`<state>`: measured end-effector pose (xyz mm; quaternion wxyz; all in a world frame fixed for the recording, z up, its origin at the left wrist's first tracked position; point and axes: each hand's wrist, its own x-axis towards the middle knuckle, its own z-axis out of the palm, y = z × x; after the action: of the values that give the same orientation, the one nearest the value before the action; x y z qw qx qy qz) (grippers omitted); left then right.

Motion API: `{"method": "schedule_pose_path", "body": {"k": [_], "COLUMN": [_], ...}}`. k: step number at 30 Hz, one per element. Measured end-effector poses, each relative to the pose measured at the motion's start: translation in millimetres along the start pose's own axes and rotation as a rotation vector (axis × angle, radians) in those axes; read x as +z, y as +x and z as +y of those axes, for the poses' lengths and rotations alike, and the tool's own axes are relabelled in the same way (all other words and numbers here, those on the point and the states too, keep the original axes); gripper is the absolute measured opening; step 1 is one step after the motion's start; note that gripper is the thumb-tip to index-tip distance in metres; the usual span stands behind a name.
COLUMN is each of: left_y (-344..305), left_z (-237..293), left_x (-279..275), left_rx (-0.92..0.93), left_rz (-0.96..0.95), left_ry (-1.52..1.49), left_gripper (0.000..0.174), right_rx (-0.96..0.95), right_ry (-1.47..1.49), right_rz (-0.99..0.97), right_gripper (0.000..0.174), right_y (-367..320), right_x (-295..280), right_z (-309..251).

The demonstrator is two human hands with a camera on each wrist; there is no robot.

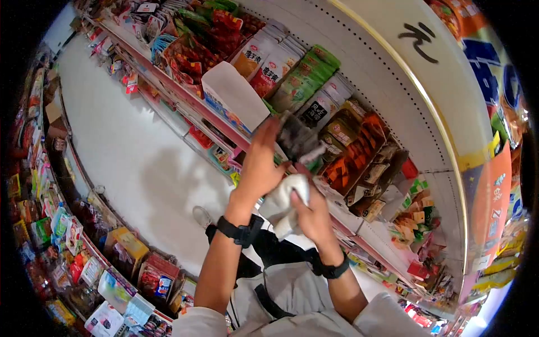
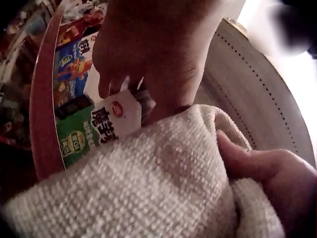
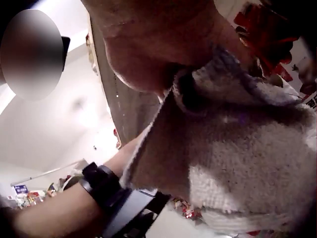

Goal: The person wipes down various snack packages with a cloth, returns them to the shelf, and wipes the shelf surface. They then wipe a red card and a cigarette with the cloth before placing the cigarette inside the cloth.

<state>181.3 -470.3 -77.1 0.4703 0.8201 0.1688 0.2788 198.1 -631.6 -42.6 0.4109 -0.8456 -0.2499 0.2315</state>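
Note:
A pale, coarse-woven cloth [image 1: 283,202] is bunched in my right hand [image 1: 314,216], its thumb pressed over the fabric. In the right wrist view the cloth [image 3: 247,158] hangs in folds below that hand. My left hand [image 1: 263,165] reaches over the shelf edge, fingers beside a dark, blurred packet [image 1: 297,139] and thumb near the cloth. Seen from the left wrist, the left hand [image 2: 148,59] reaches down by a white-and-green printed box [image 2: 116,116], its fingertips partly hidden. Whether its fingers grip the packet, I cannot tell.
A white box flap [image 1: 236,92] stands left of the dark packet. Green packets [image 1: 309,76], black-and-white packets [image 1: 317,109] and orange packets [image 1: 356,157] line the shelf. Behind them rises a perforated back panel [image 1: 359,62]. Across the white floor [image 1: 112,123] runs another stocked shelf.

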Motion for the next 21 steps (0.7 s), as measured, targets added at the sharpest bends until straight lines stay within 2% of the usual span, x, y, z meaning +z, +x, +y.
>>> {"method": "schedule_pose_path", "body": {"k": [1, 4, 5, 6, 8, 9, 12, 15, 18, 19, 20, 21], "left_y": [0, 0, -6, -10, -6, -5, 17, 31, 45, 49, 53, 56], "left_z": [6, 11, 17, 29, 38, 38, 53, 54, 35, 33, 28, 22], "left_x": [-7, -19, -20, -26, -26, -17, 17, 53, 81, 84, 85, 86], "left_rx": [-0.016, -0.017, -0.031, -0.046, 0.080, 0.165, 0.257, 0.256, 0.412, 0.415, 0.447, 0.475], "left_rz": [0.009, 0.078, 0.079, 0.080, 0.106, 0.106, 0.011, 0.010, -0.035, -0.081, -0.120, -0.161], "left_ry": [-0.030, 0.050, 0.024, -0.002, 0.131, 0.122, 0.169, 0.361, 0.561, 0.611, 0.589, 0.564], "left_gripper": [0.079, 0.078, 0.072, 0.066, 0.058, 0.050, 0.036, 0.041, 0.028, 0.023, 0.020, 0.018], "right_rx": [-0.003, -0.034, -0.104, -0.074, -0.036, 0.115, 0.062, 0.033, 0.093, 0.169, 0.251, 0.246], "right_ry": [-0.044, -0.046, -0.003, -0.038, -0.108, -0.098, -0.157, -0.202, -0.084, -0.059, -0.070, -0.030], "right_rz": [-0.087, -0.026, 0.058, 0.031, -0.003, -0.133, -0.171, -0.157, -0.099, -0.116, -0.126, -0.096], "right_gripper": [0.037, 0.035, 0.031, 0.030, 0.028, 0.033, 0.033, 0.034, 0.033, 0.030, 0.028, 0.027], "right_y": [4, 3, -1, -11, -22, -26, -45, -73, -101, -109, -114, -122], "right_x": [3, 3, 8, 6, -3, -9, -11, -21, -35, -40, -48, -48], "right_z": [4, -10, 0, 1, -5, -7, 3, 12, 16, 14, 3, 10]}}
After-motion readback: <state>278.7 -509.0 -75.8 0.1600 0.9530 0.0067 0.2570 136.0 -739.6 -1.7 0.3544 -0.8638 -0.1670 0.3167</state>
